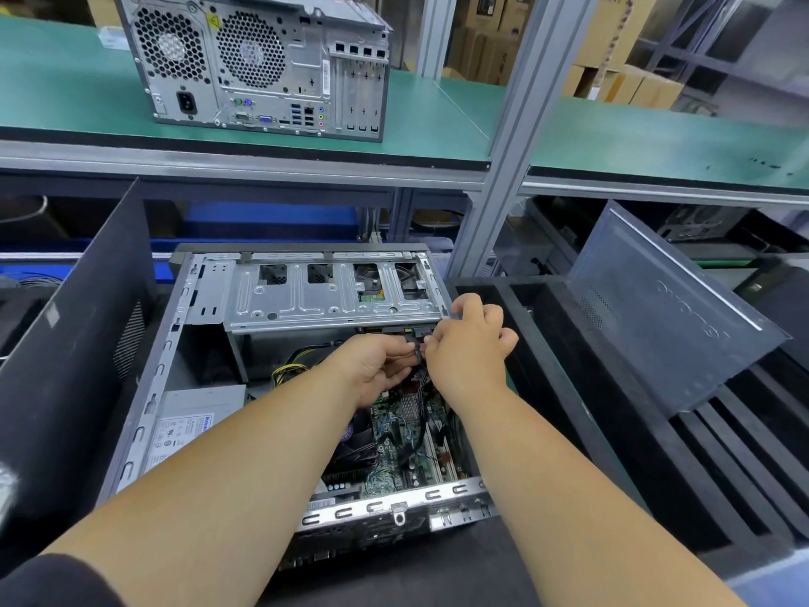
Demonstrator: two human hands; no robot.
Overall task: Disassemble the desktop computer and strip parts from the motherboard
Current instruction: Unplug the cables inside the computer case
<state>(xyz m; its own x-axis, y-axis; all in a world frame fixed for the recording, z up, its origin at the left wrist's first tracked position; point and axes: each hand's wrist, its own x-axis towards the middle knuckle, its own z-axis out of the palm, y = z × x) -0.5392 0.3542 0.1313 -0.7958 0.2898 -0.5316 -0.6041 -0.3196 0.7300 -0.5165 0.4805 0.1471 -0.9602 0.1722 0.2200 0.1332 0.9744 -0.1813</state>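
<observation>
Desktop computer [184,387] lies open on its side on the bench, both hands working over its drive cage.

Left hand [376,368] and right hand [468,343] meet just under the right end of the metal drive cage [324,295], each grip curled and pinching a black cable connector [416,343] between fingertips. Black cables [422,405] run down from it to the green motherboard [402,449] below the wrists. Power supply [192,422] sits in the case's left corner. A second tower [258,63] stands upright on the green shelf [437,120] above, and a loose side panel [665,308] leans at right.
</observation>
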